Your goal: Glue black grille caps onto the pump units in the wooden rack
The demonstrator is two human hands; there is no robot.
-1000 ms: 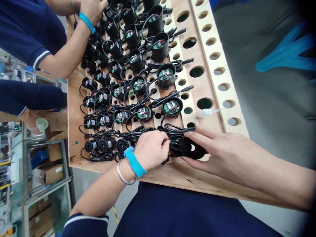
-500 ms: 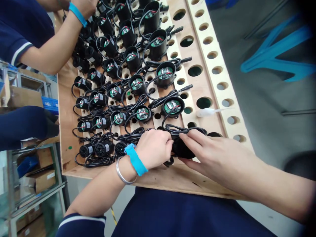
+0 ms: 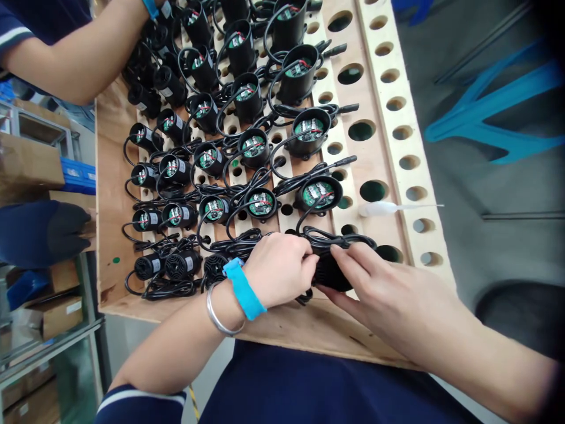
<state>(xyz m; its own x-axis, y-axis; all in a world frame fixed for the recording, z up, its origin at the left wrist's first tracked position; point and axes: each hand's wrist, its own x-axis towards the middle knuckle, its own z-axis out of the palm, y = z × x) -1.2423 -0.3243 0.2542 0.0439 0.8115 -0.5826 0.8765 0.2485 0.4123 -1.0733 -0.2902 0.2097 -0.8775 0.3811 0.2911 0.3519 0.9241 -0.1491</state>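
A black round housing (image 3: pixel 331 272) with ridges lies at the near edge of the wooden rack, between my hands. My right hand (image 3: pixel 388 288) is closed around its right side, fingers on top and thumb below. At its left edge my left hand (image 3: pixel 282 268) has its fingers curled and pressed together against the housing; the fingertips are partly hidden. Just beyond lies a bundled black cable (image 3: pixel 339 237). Behind that stands an open black housing with a green circuit board (image 3: pixel 318 194) and red wires.
Several rows of similar black housings (image 3: pixel 260 203) with cables fill the holed wooden rack (image 3: pixel 415 162). A white dropper bottle (image 3: pixel 378 208) lies to the right. A co-worker's arm (image 3: pixel 79 59) reaches in at upper left. A blue stool (image 3: pixel 498 115) stands on the floor.
The view has shifted slightly, so the rack's right side sits further right. Both hands stay at the same housing. The co-worker's arm is now higher and further left in view.
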